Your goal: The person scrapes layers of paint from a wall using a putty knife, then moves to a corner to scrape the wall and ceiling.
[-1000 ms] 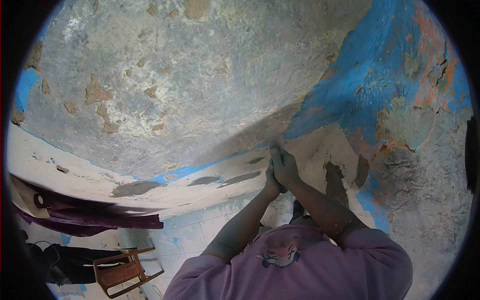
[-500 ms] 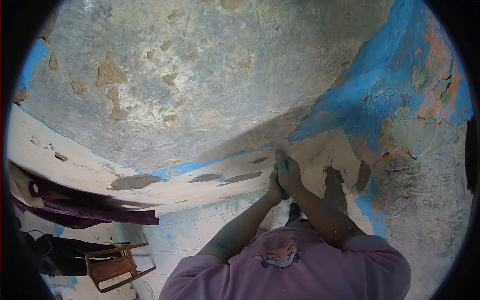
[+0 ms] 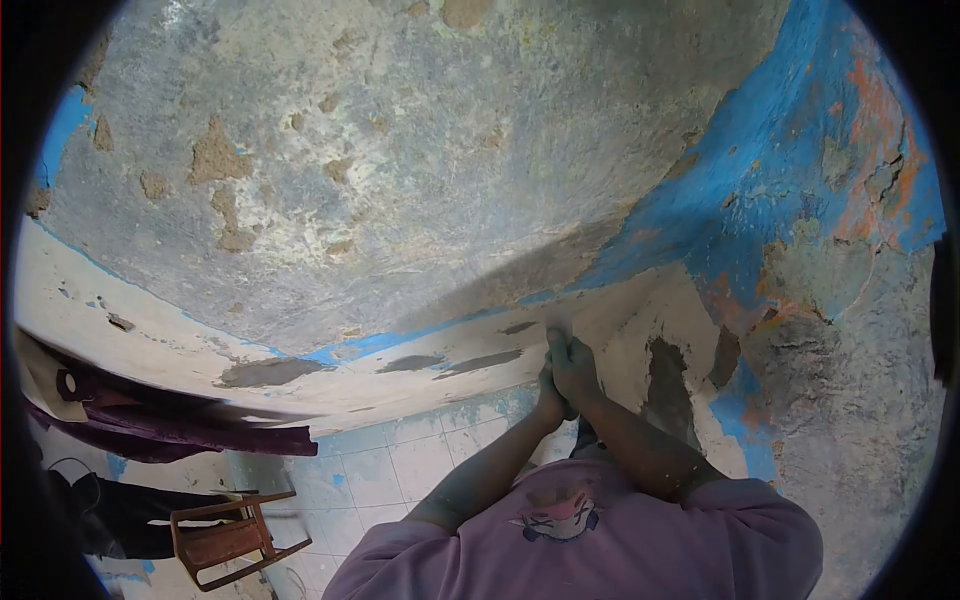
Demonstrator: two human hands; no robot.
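Note:
Both of my hands are closed one against the other around a narrow tool, which looks like a scraper (image 3: 560,324). Its pale, flat tip is blurred above my fingers, and a dark handle end shows below them. My right hand (image 3: 577,369) lies over the front of the grip. On its left side my left hand (image 3: 549,391) presses in, with its fingers partly hidden. The tip is against or close to the cream lower band of the wall (image 3: 480,345); I cannot tell whether it touches. Grey bare patches and a thin blue paint edge lie near it.
Peeling blue paint (image 3: 740,190) covers the corner at right. A wooden chair (image 3: 225,540) appears at lower left, beside dark cloth (image 3: 125,515). A purple cloth (image 3: 200,425) hangs above them. Pale tiles (image 3: 395,470) lie below the wall band.
My two hands and the tool have moved a short way down, toward my body. The tool's tip now sits lower, below the blue paint edge.

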